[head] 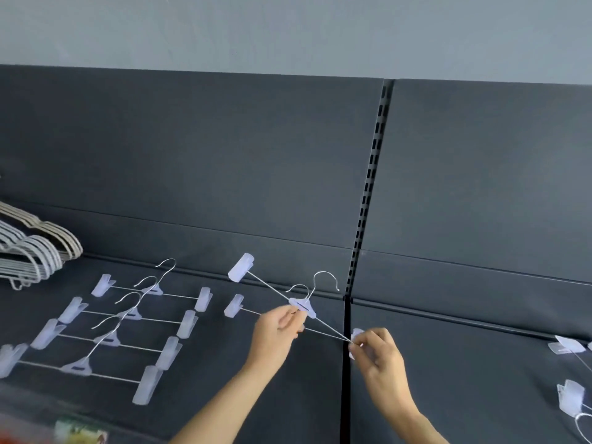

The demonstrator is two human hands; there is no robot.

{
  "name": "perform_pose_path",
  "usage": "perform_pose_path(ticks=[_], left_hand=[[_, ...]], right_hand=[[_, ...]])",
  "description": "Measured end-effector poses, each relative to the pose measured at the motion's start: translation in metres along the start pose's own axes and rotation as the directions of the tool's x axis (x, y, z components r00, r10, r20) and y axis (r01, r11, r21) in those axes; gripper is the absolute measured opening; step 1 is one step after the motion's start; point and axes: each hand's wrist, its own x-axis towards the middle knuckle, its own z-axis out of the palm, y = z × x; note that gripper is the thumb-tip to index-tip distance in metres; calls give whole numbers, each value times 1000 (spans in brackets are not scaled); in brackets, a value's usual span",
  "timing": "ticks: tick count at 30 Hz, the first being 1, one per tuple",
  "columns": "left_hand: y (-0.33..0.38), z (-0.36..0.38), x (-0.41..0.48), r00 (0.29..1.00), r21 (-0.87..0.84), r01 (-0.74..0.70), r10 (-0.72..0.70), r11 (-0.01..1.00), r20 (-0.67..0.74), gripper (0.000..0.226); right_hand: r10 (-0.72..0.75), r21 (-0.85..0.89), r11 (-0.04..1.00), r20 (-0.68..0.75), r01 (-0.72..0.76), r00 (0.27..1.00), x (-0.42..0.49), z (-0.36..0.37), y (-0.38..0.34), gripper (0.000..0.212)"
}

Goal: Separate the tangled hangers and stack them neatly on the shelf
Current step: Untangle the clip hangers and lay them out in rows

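Two tangled clip hangers [302, 305] with clear plastic clips and wire hooks cross each other above the dark shelf [224, 363]. My left hand [275, 334] pinches them near their middle pieces. My right hand [376, 350] pinches their right-end clips, where the two wires meet. One hanger's left clip [241, 267] tilts up toward the back panel; the other's left clip [234, 305] sits lower. Several separated clip hangers [105, 338] lie in a staggered row on the shelf to the left.
A pile of white and beige coat hangers [35, 248] lies at the far left. More clip hangers [570, 395] lie at the right edge. A slotted upright [368, 200] divides the dark back panel, and a gap splits the shelf below it.
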Motion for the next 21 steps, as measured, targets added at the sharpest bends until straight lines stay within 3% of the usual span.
perform_pose_path(ticks=[3,5,7,8,10,12,18,20,21], left_hand=[[15,4,1,985,-232,28,-66,972,-158,20],[25,-6,4,975,-232,-10,-41,973,-217,23],[30,-24,8,971,29,-102,106,994,-215,20],[29,-33,9,956,232,-180,225,956,-189,17],[24,-51,9,891,655,-320,452,685,-37,7],[12,-59,5,899,862,-330,407,384,163,36],[-40,-48,6,923,927,-354,210,125,324,45],[-45,-41,10,919,919,-381,148,98,365,46],[-51,-38,16,915,908,-396,143,134,378,46]], right_hand=[[20,68,997,86,-25,996,-9,28,-11,30],[1,20,1000,156,-5,988,-11,37,-14,21],[30,-41,999,151,-24,988,-9,32,-11,24],[58,-48,997,110,-53,992,-8,25,-10,29],[101,-67,993,19,-100,995,-6,7,-4,30],[120,-123,984,-46,-125,992,-7,-11,4,24],[220,-185,954,-95,-234,971,-16,-32,23,23],[221,-178,957,-71,-230,973,-20,-28,23,22],[207,-177,960,-58,-215,977,-22,-25,22,22]])
